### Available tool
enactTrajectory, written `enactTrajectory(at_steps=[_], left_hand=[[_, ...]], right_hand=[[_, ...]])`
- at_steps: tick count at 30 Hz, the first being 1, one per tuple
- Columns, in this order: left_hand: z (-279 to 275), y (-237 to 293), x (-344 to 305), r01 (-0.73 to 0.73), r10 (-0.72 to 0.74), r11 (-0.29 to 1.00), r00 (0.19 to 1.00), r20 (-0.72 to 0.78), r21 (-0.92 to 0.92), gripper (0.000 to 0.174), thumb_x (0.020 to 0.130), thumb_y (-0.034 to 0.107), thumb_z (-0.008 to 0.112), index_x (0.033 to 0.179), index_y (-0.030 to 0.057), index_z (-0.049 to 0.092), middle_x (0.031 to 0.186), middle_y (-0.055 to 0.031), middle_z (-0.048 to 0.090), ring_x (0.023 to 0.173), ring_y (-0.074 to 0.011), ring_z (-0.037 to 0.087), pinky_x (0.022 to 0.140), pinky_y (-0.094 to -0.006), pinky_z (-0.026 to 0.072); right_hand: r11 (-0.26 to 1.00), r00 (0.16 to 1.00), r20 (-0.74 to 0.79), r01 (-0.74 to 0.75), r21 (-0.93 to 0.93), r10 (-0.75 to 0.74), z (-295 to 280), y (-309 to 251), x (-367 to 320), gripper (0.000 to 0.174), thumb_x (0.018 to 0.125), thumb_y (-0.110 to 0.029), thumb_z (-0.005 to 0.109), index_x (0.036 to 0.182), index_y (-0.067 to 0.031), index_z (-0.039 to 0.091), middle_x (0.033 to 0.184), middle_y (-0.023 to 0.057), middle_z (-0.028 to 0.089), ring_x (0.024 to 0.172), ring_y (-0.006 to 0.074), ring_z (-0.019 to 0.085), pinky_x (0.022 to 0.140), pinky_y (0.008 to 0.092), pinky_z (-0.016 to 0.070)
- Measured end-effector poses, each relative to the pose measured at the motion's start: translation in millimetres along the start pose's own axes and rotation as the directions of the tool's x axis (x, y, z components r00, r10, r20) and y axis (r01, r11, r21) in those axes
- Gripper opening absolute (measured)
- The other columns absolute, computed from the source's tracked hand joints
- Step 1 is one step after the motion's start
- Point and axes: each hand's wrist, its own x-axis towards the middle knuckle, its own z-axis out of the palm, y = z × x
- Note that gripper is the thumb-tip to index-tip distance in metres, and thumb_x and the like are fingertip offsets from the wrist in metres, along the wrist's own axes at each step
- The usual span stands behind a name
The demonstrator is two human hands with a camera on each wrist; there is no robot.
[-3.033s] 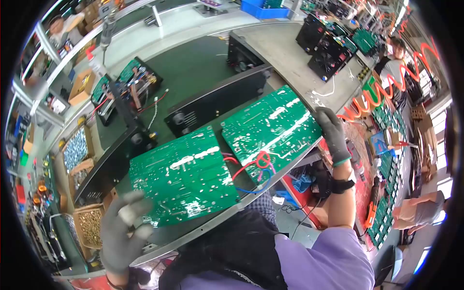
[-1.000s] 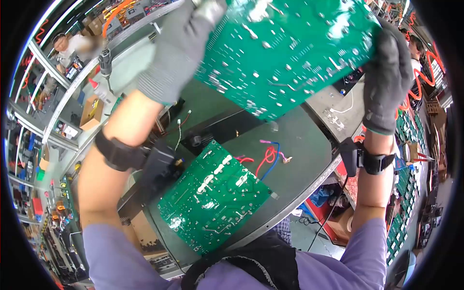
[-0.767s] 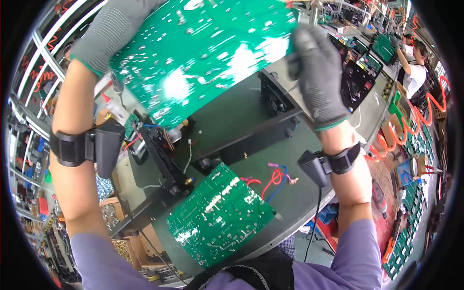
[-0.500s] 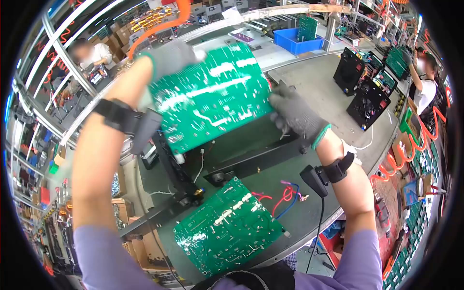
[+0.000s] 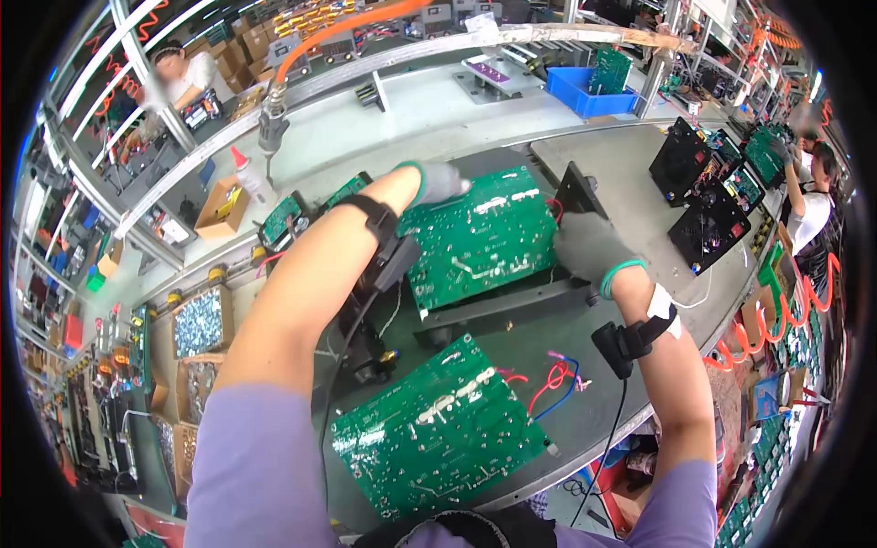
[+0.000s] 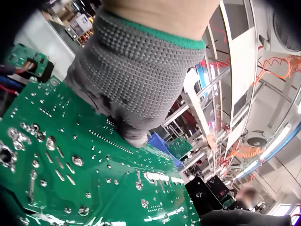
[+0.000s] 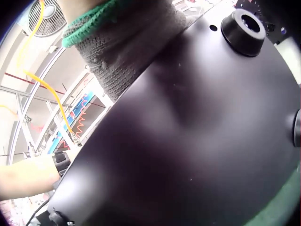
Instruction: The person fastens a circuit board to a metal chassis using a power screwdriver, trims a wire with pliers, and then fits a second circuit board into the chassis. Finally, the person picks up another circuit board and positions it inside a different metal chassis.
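Note:
In the head view, my gloved left hand [image 5: 441, 184] pinches the upper left edge of a green circuit board [image 5: 484, 237], held over a black metal frame [image 5: 512, 306]. The left wrist view shows that glove [image 6: 131, 75] with a fingertip on the board's face [image 6: 103, 174]. My right hand [image 5: 592, 248] is at the board's right edge, beside an upright black panel [image 5: 575, 190]. In the right wrist view, the glove [image 7: 127, 47] passes behind a black panel [image 7: 188, 127] with round feet; its fingers are hidden. A second green board [image 5: 448, 429] lies on the table nearer me.
Red and blue wires [image 5: 559, 379] lie right of the near board. Boxes of small parts [image 5: 203, 321] stand at the left. A glue bottle [image 5: 253, 176] and a hanging driver [image 5: 272, 119] are at the back left. A blue bin [image 5: 585, 94] and black units [image 5: 708, 219] stand at the right back.
The raised board has come down and over the black frame, moving right in the head view during the last half second. Both hands have moved with it. The other board remains on the table.

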Motion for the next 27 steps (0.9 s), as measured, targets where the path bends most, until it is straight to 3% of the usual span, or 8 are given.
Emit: enactTrajectory(at_steps=[2, 6, 10, 17, 20, 22, 24, 27], left_hand=[[-1.2, -6.1, 11.2, 0.009, -0.031, 0.992, 0.984, -0.173, -0.129, 0.051, 0.094, 0.044, 0.047, 0.113, -0.0007, 0.064, 0.116, -0.0216, 0.063, 0.109, -0.0365, 0.059, 0.096, -0.0424, 0.0435], [-60.0, 16.6, -53.8, -0.179, 0.056, 0.972, 0.805, -0.590, -0.151, 0.041, 0.089, 0.037, 0.055, 0.108, 0.0024, 0.066, 0.101, -0.0188, 0.068, 0.092, -0.0338, 0.065, 0.087, -0.0417, 0.0475], [-66.4, 50.0, -198.0, -0.292, 0.199, 0.952, 0.825, -0.529, -0.096, 0.035, 0.093, 0.032, 0.055, 0.116, 0.0069, 0.062, 0.098, -0.0122, 0.067, 0.089, -0.0241, 0.063, 0.082, -0.0336, 0.0486], [83.0, 82.8, -402.3, 0.132, -0.111, 0.991, 0.893, 0.436, -0.018, 0.051, 0.089, 0.057, 0.050, 0.092, 0.0080, 0.066, 0.074, -0.0153, 0.064, 0.077, -0.0341, 0.065, 0.067, -0.0442, 0.0498], [191.6, 77.7, -425.2, 0.210, -0.154, 0.873, 0.975, 0.160, -0.440, 0.046, 0.092, 0.049, 0.052, 0.106, 0.0066, 0.061, 0.078, -0.0177, 0.064, 0.074, -0.0327, 0.065, 0.068, -0.0435, 0.0501], [207.4, 103.5, -413.5, 0.170, -0.343, 0.146, 0.933, 0.111, -0.975, 0.044, 0.094, 0.040, 0.053, 0.117, 0.0026, 0.052, 0.083, -0.0161, 0.066, 0.074, -0.0306, 0.065, 0.071, -0.0435, 0.0496], [223.6, 104.9, -404.4, 0.075, -0.352, 0.616, 0.917, -0.188, -0.784, 0.047, 0.095, 0.030, 0.053, 0.129, 0.0000, 0.040, 0.097, -0.0140, 0.063, 0.086, -0.0267, 0.064, 0.081, -0.0416, 0.0488], [229.3, 145.8, -397.6, -0.188, -0.404, 0.226, 0.875, -0.267, -0.956, 0.067, 0.096, 0.028, 0.053, 0.146, 0.0038, 0.017, 0.128, -0.0138, 0.048, 0.115, -0.0220, 0.050, 0.099, -0.0370, 0.0416]], right_hand=[[0.952, 0.898, -0.337, -0.220, 0.215, 0.283, -4.4, -9.8, -8.2, 0.026, 0.087, -0.018, 0.055, 0.107, -0.0028, 0.059, 0.093, 0.0185, 0.067, 0.086, 0.0394, 0.064, 0.074, 0.0443, 0.0525], [0.910, 0.663, -0.716, 0.125, 0.395, 0.219, -20.9, -37.7, -77.7, 0.020, 0.089, -0.018, 0.057, 0.102, -0.0028, 0.059, 0.095, 0.0175, 0.066, 0.084, 0.0360, 0.065, 0.071, 0.0418, 0.0510], [0.585, 0.868, -0.464, 0.285, 0.759, 0.179, 27.7, -62.4, -136.5, 0.020, 0.085, -0.013, 0.065, 0.103, -0.0044, 0.063, 0.088, 0.0142, 0.064, 0.079, 0.0266, 0.065, 0.071, 0.0343, 0.0510], [0.585, 0.950, -0.311, 0.246, 0.773, 0.010, 64.5, -96.4, -151.3, 0.034, 0.086, -0.028, 0.065, 0.109, -0.0032, 0.063, 0.091, 0.0141, 0.061, 0.082, 0.0259, 0.063, 0.073, 0.0355, 0.0487], [0.529, 0.964, -0.265, 0.221, 0.820, 0.008, 80.0, -100.6, -151.3, 0.040, 0.086, -0.031, 0.064, 0.113, -0.0025, 0.062, 0.098, 0.0141, 0.059, 0.089, 0.0240, 0.060, 0.079, 0.0340, 0.0462], [0.468, 0.966, -0.257, 0.221, 0.856, 0.013, 87.1, -104.0, -154.1, 0.042, 0.086, -0.031, 0.063, 0.116, -0.0018, 0.062, 0.102, 0.0139, 0.057, 0.094, 0.0230, 0.058, 0.083, 0.0329, 0.0445], [0.410, 0.946, -0.322, 0.276, 0.869, 0.046, 90.0, -103.6, -159.3, 0.043, 0.086, -0.027, 0.061, 0.118, 0.0009, 0.061, 0.105, 0.0125, 0.056, 0.100, 0.0224, 0.054, 0.088, 0.0310, 0.0412], [0.323, 0.917, -0.335, 0.256, 0.911, 0.218, 114.4, -104.2, -182.8, 0.041, 0.086, -0.018, 0.053, 0.119, 0.0053, 0.059, 0.116, 0.0137, 0.059, 0.107, 0.0215, 0.053, 0.095, 0.0325, 0.0389]])
